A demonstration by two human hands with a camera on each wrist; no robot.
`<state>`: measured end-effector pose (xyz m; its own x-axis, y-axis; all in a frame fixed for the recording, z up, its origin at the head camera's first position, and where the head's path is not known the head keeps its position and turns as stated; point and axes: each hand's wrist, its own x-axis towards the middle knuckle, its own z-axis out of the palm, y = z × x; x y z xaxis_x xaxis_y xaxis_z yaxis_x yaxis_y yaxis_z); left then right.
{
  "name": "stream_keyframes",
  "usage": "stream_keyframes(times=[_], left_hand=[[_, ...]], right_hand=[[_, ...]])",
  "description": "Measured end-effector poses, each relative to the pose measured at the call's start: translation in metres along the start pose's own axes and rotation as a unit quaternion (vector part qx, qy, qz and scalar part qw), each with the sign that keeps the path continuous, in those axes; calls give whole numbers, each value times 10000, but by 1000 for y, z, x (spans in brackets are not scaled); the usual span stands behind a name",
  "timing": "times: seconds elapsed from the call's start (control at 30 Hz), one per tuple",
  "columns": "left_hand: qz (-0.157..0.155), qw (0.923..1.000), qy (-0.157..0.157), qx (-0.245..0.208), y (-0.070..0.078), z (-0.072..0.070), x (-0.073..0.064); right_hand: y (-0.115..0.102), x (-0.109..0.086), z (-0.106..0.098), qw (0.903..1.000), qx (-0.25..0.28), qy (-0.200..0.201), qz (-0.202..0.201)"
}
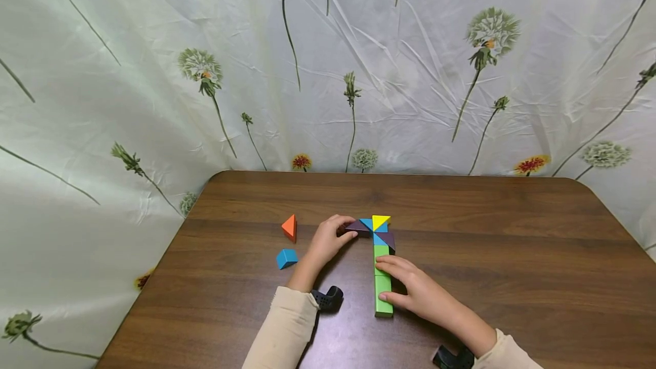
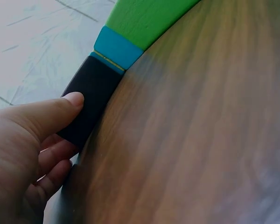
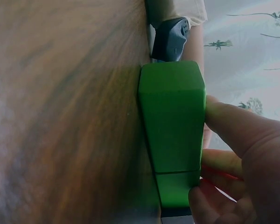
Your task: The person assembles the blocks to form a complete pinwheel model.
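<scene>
A row of two green blocks [image 1: 382, 295] lies lengthwise on the table, with a pinwheel of triangular blocks at its far end: blue, a yellow triangle [image 1: 380, 221] and a dark purple triangle [image 1: 387, 240]. My left hand [image 1: 330, 241] pinches another dark purple triangular block [image 1: 360, 228] at the pinwheel's left side. In the left wrist view its thumb lies on that block's dark face [image 2: 94, 98]. My right hand [image 1: 417, 289] rests on the green blocks, fingers fairly straight. The right wrist view shows its thumb against the nearer green block [image 3: 172, 126] and fingertips near the seam.
Left of my left hand, an orange triangular block [image 1: 289, 228] and a blue block [image 1: 287, 258] lie apart on the brown wooden table [image 1: 205, 300]. A flowered white cloth [image 1: 410, 73] hangs behind the table. Black wrist devices [image 1: 328, 299] are on both wrists.
</scene>
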<state>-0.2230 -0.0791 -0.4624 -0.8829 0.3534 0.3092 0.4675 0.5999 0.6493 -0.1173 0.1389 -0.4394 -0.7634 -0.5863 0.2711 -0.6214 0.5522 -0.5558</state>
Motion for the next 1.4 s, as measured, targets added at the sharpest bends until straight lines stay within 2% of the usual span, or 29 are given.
stream_keyframes(times=[0.47,0.9,1.03,1.27,1.4], left_hand=[[-19,9999,36,167,4,4,0],[-17,9999,-13,137,5,3,0],[-10,9999,-26,105,6,0,0],[-136,9998,136,57,10,-10,2],[-45,9998,183,3,15,-17,1]], right_hand=[[-1,0,0,10000,12,29,14],[-1,0,-1,10000,33,1,25],[-1,0,-1,10000,28,-10,54],[-1,1,0,10000,6,0,35],[-1,1,-1,10000,1,-32,62]])
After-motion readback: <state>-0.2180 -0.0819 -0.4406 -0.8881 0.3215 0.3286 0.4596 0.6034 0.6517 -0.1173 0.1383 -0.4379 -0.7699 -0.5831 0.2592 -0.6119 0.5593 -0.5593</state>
